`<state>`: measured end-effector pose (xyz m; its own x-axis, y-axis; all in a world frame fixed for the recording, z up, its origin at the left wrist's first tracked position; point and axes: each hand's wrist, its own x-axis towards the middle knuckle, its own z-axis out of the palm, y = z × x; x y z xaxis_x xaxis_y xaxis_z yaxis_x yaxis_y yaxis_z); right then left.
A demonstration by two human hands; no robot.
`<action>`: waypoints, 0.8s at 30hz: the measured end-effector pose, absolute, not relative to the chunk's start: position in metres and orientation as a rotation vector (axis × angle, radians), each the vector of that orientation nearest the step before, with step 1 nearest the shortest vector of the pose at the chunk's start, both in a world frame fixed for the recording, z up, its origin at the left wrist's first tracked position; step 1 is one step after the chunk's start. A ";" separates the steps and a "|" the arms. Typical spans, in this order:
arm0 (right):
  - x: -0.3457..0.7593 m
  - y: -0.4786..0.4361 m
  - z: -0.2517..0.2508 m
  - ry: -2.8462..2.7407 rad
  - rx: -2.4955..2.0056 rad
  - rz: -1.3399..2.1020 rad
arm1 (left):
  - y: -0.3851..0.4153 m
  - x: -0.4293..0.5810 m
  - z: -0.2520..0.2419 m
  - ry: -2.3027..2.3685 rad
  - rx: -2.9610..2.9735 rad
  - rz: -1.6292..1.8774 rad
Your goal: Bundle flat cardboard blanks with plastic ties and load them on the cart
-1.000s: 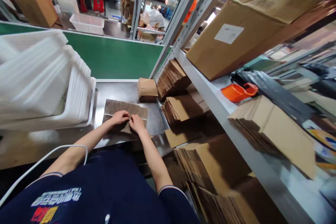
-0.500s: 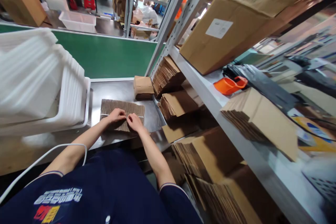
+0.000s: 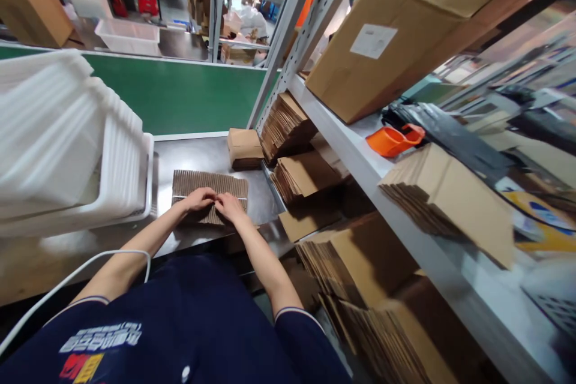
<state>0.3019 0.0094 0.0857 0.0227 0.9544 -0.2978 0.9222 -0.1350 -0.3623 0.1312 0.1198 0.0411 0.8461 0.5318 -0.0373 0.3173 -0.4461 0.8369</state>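
Observation:
A bundle of flattened cardboard boxes (image 3: 193,179), edges up, lies on the metal table in front of me. Across its top runs a thin white string (image 3: 243,198). My left hand (image 3: 200,198) is closed over the middle of the bundle, its fingertips pinched at the string. Right beside it my right hand (image 3: 228,206) pinches at the same spot, fingertips nearly touching the left ones. The piece of string between the fingers is mostly hidden by them.
Stacked white plastic trays (image 3: 121,150) stand at the left. A small cardboard stack (image 3: 245,149) sits behind the bundle. To the right, a metal shelf (image 3: 360,153) bears a large carton (image 3: 387,42) and an orange tape dispenser (image 3: 390,141), with flattened boxes (image 3: 310,174) underneath.
My hands have drawn slightly closer together over the string, the right one shifting a little left. The bundle stays where it was.

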 end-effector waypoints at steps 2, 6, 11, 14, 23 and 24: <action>0.297 0.011 0.087 -2.002 -2.242 0.734 | 0.119 0.131 0.038 0.634 2.064 0.297; 0.282 0.014 0.090 -1.920 -2.366 0.716 | 0.120 0.131 0.033 0.657 2.038 0.316; 0.269 0.017 0.094 -1.852 -2.437 0.711 | 0.125 0.129 0.031 0.636 1.979 0.316; 0.266 0.018 0.095 -1.836 -2.444 0.715 | 0.128 0.129 0.034 0.597 1.927 0.294; 0.267 0.025 0.085 -1.794 -2.422 0.730 | 0.136 0.128 0.039 0.563 1.761 0.211; 0.269 0.025 0.084 -1.786 -2.414 0.727 | 0.139 0.127 0.040 0.586 1.744 0.219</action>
<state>0.2686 0.0249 0.0842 0.2214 0.9149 -0.3374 0.8907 -0.3306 -0.3120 0.1267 0.1387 0.0399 0.8542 0.4942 -0.1614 0.2671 -0.1509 0.9518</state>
